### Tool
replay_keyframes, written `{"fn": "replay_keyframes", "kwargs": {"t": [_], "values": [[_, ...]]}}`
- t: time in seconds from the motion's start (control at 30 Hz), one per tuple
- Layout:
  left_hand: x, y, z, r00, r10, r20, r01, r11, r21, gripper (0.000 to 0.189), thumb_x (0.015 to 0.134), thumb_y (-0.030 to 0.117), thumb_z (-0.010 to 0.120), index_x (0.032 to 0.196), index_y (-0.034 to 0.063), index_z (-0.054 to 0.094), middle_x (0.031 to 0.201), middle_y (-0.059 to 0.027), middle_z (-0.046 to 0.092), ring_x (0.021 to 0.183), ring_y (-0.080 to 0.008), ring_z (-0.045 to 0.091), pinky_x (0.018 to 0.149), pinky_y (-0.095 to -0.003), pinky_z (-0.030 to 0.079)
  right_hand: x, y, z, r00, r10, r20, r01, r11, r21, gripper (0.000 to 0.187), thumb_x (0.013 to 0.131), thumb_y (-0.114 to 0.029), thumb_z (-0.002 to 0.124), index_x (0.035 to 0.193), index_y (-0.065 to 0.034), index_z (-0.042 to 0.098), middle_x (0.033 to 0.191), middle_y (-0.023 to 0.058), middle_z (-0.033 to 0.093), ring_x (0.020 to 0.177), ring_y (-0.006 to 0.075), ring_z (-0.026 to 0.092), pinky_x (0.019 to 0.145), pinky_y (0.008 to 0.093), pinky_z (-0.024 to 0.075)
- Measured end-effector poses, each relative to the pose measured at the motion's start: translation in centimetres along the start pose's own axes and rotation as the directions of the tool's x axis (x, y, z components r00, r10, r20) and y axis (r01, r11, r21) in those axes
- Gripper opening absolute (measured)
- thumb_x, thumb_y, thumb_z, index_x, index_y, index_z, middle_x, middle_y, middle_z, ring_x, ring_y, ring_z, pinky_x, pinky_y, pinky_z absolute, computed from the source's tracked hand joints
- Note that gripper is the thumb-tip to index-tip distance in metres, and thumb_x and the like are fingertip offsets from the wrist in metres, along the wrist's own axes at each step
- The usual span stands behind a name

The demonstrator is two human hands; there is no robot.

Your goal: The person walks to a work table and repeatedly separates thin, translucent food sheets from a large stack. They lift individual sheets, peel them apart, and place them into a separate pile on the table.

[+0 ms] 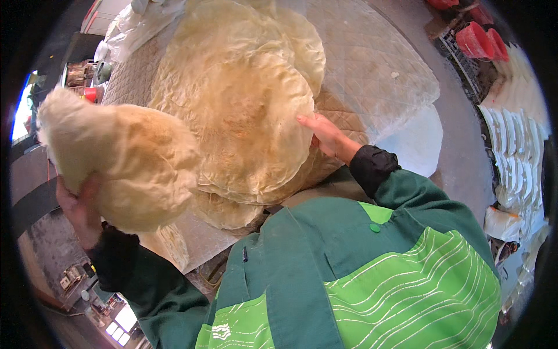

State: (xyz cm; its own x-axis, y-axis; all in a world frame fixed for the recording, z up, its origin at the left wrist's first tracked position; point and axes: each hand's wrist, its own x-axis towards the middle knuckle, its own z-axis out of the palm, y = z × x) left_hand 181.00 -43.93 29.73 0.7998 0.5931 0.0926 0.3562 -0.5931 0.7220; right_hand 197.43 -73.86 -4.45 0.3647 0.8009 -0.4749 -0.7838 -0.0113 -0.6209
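Large, thin, yellowish, fibrous round sheets (244, 109) lie in an overlapping pile on a quilted cover in front of me. My right hand (322, 133) grips the right edge of the top sheet, thumb on its upper face and fingers beneath. At the left, a smaller pale, fluffy sheet (148, 174) of similar look is raised beside the pile, blurred along its left part. My left hand (83, 205) holds it by its lower left edge; some fingers are hidden behind it. Part of another sheet (231, 210) shows under the pile's near edge.
The quilted cover (348, 56) bears a clear plastic sheet on the right. Crumpled plastic (139, 32) lies at the upper left. Red buckets (475, 41) stand at the upper right, above stacked whitish curved pieces (514, 148). More pale layered material (170, 244) sits below my left side.
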Motion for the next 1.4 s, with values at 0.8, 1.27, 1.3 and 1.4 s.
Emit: {"fn": "replay_keyframes", "kwargs": {"t": [0.8, 1.27, 1.3, 1.4], "values": [[-7.3, -5.2, 25.3, 0.538, 0.131, 0.833, -0.513, 0.834, 0.201, 0.068, 0.083, 0.023, 0.062, 0.144, 0.0132, 0.033, 0.104, -0.0167, 0.055, 0.083, -0.0334, 0.063, 0.071, -0.0399, 0.052, 0.6, 2.3, -0.1, 0.875, -0.482, -0.057, 0.430, 0.824, -0.370, 0.056, 0.086, 0.001, 0.040, 0.141, 0.0019, 0.030, 0.141, 0.0178, 0.041, 0.128, 0.0292, 0.041, 0.108, 0.0344, 0.0321], [1.5, -8.9, 26.3, 0.869, 0.012, 0.495, 0.025, 0.997, -0.068, 0.040, 0.072, 0.007, 0.061, 0.111, -0.0002, 0.063, 0.091, -0.0153, 0.070, 0.085, -0.0238, 0.067, 0.077, -0.0332, 0.052, -2.5, 2.5, 4.9, 0.766, -0.586, 0.263, 0.596, 0.496, -0.632, 0.055, 0.079, -0.015, 0.060, 0.131, -0.0011, 0.049, 0.135, 0.0208, 0.047, 0.120, 0.0362, 0.046, 0.103, 0.0402, 0.0371], [2.7, -7.5, 23.6, 0.823, -0.051, 0.566, 0.185, 0.966, -0.182, 0.039, 0.072, 0.004, 0.061, 0.110, -0.0045, 0.062, 0.093, -0.0070, 0.069, 0.083, -0.0142, 0.062, 0.076, -0.0285, 0.050, -2.5, 2.1, 4.7, 0.780, -0.581, 0.232, 0.587, 0.552, -0.592, 0.054, 0.080, -0.016, 0.059, 0.131, -0.0019, 0.049, 0.135, 0.0192, 0.049, 0.120, 0.0349, 0.047, 0.102, 0.0394, 0.0384], [4.3, -6.2, 13.7, 0.884, -0.141, 0.446, 0.281, 0.922, -0.266, 0.035, 0.080, 0.006, 0.064, 0.113, -0.0030, 0.062, 0.100, -0.0077, 0.067, 0.087, -0.0153, 0.063, 0.077, -0.0279, 0.052, -1.2, 3.2, 4.4, 0.918, -0.295, 0.264, 0.396, 0.712, -0.580, 0.048, 0.089, -0.015, 0.056, 0.134, -0.0040, 0.047, 0.134, 0.0106, 0.052, 0.117, 0.0236, 0.051, 0.095, 0.0364, 0.0448]]}}
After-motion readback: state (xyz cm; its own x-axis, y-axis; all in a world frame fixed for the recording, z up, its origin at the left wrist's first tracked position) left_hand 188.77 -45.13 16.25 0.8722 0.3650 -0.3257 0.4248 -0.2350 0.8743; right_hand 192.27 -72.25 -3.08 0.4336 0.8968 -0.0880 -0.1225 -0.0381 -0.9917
